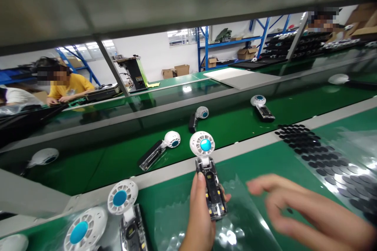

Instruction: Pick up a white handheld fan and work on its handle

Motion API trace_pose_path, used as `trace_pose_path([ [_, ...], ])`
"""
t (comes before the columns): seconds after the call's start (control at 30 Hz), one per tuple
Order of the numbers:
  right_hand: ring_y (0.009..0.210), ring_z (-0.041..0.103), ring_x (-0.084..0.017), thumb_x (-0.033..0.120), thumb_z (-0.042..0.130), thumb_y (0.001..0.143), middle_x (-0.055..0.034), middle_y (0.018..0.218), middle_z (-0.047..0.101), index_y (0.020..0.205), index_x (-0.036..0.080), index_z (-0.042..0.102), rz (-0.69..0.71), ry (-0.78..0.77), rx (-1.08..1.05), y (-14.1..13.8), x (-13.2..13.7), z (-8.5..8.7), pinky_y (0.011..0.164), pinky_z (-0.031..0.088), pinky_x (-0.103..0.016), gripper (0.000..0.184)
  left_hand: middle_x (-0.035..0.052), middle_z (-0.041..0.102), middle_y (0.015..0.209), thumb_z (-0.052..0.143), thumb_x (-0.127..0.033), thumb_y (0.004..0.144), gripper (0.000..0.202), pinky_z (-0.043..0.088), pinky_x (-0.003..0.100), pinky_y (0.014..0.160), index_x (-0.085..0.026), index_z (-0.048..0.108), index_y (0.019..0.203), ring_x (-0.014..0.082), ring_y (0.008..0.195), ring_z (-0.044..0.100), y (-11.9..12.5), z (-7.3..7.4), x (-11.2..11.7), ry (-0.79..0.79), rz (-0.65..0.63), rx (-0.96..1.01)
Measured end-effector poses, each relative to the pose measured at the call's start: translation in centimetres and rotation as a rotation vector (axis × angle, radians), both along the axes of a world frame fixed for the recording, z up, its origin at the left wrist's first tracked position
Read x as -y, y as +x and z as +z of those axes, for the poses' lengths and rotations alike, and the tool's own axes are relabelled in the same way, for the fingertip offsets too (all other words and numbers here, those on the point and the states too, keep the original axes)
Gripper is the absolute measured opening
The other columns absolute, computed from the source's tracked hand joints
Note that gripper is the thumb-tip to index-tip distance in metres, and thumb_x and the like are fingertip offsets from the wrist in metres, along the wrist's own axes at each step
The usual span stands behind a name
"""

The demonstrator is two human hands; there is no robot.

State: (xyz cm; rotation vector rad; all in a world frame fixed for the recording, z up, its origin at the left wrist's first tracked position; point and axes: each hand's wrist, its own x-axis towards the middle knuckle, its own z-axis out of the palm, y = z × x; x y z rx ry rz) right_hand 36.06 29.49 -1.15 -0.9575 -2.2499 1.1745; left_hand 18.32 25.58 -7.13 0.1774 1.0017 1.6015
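Note:
My left hand [198, 219] is closed around a small handheld fan [209, 186], the thumb along its side. The fan has a clear body with black parts inside and a white round head with a shiny blue disc, tilted up. To the right, my right hand [291, 204] hovers over the green bench, slightly blurred, its fingers apart and partly bent. I see nothing at its fingertips; a small dark spot shows in the gap below the fingers. Left of my left hand lie similar fans [121, 198] with blue discs, one of them [85, 229] partly cut off.
Clear film [176, 211] lies under my hands. Rows of black round stickers [321, 157] sit on a sheet at right. Beyond a metal rail, several fans [160, 151] lie on a green conveyor belt [88, 164]. A grey shelf [176, 0] hangs overhead. Co-workers [70, 84] sit across.

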Motion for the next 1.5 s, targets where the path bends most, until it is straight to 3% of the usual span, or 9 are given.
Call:
trace_pose_path([
  [0.1,0.122,0.036,-0.023,0.031,0.049,0.082,0.001,0.128,0.042,0.066,0.024,0.054,-0.073,-0.147,-0.013,-4.9,-2.0,1.5,0.095,0.04,-0.037,0.019,0.0066,0.061,0.062,0.048,-0.059,0.075,0.051,0.05,0.039,0.067,-0.01,0.054,0.091,0.0171,0.058,0.057,0.0,-0.2,0.0,0.003,0.011,0.052],
  [0.2,0.109,0.049,-0.023,0.023,0.045,0.081,-0.0008,0.122,0.042,0.065,0.021,0.05,-0.026,-0.263,-0.086,-8.0,-2.8,1.5,0.079,0.051,-0.033,0.016,0.0061,0.062,0.06,0.046,-0.063,0.074,0.056,0.049,0.034,0.062,-0.011,0.056,0.094,0.0172,0.055,0.059,-0.1,-0.3,-0.1,0.015,-0.03,0.029],
  [0.33,0.067,0.057,-0.014,0.02,0.042,0.081,-0.0015,0.103,0.045,0.066,0.02,0.046,0.023,-0.339,-0.095,-8.7,-2.4,0.9,0.046,0.052,-0.025,0.015,0.0073,0.064,0.058,0.047,-0.066,0.071,0.063,0.048,0.032,0.057,-0.011,0.059,0.099,0.0212,0.055,0.061,-0.3,-0.4,-0.2,-0.021,-0.066,-0.031],
  [0.57,0.069,0.053,-0.013,0.015,0.042,0.08,-0.0012,0.098,0.045,0.065,0.02,0.045,-0.03,-0.262,-0.008,-9.1,-2.1,0.9,0.044,0.051,-0.021,0.016,0.0061,0.065,0.074,0.042,-0.059,0.079,0.057,0.05,0.036,0.064,-0.012,0.055,0.108,0.0168,0.059,0.06,-0.3,-0.6,-0.3,0.02,-0.07,-0.027],
  [0.8,0.098,0.053,-0.02,0.014,0.041,0.082,-0.0019,0.11,0.047,0.065,0.02,0.043,-0.101,-0.139,-0.007,-9.3,-1.6,0.4,0.061,0.051,-0.025,0.018,0.0076,0.054,0.111,0.049,-0.034,0.085,0.031,0.048,0.039,0.079,-0.016,0.052,0.11,0.0192,0.093,0.056,-0.5,-0.5,-0.4,0.089,0.022,-0.026],
  [0.93,0.116,0.042,-0.022,0.018,0.041,0.082,-0.0002,0.128,0.041,0.067,0.021,0.044,-0.151,-0.129,-0.032,-9.4,-1.2,-0.4,0.091,0.041,-0.038,0.016,0.0078,0.054,0.112,0.05,-0.034,0.085,0.031,0.048,0.04,0.08,-0.016,0.052,0.11,0.0194,0.094,0.055,-0.5,-0.4,-0.4,0.077,0.036,-0.014],
  [1.17,0.127,0.026,-0.024,0.025,0.047,0.077,0.0012,0.137,0.03,0.078,0.025,0.048,-0.265,-0.091,-0.043,-9.6,-1.2,-2.3,0.098,0.032,-0.043,0.002,0.0084,0.064,0.091,0.046,-0.056,0.079,0.05,0.05,0.036,0.074,-0.015,0.057,0.106,0.0222,0.085,0.061,-0.3,-0.9,-0.4,-0.014,0.007,0.011],
  [1.3,0.117,0.043,-0.022,0.029,0.047,0.079,-0.0044,0.127,0.045,0.127,0.031,0.024,-0.176,-0.401,-0.225,-9.3,-1.6,-3.5,0.096,0.036,-0.041,0.054,0.0091,0.066,0.08,0.054,-0.065,0.066,0.058,0.049,0.035,0.071,-0.017,0.063,0.096,0.0287,0.086,0.061,-0.4,-1.5,-0.4,-0.052,0.005,-0.063],
  [1.5,0.101,0.056,-0.021,0.034,0.055,0.077,-0.0072,0.106,0.06,0.117,0.024,0.032,-0.026,-0.581,-0.554,-8.8,-2.0,-4.8,0.091,0.039,-0.036,0.047,0.0091,0.064,0.09,0.069,-0.06,0.054,0.063,0.047,0.029,0.067,-0.02,0.054,0.1,0.0279,0.087,0.06,-0.4,-2.1,-0.5,-0.021,0.019,-0.208],
])
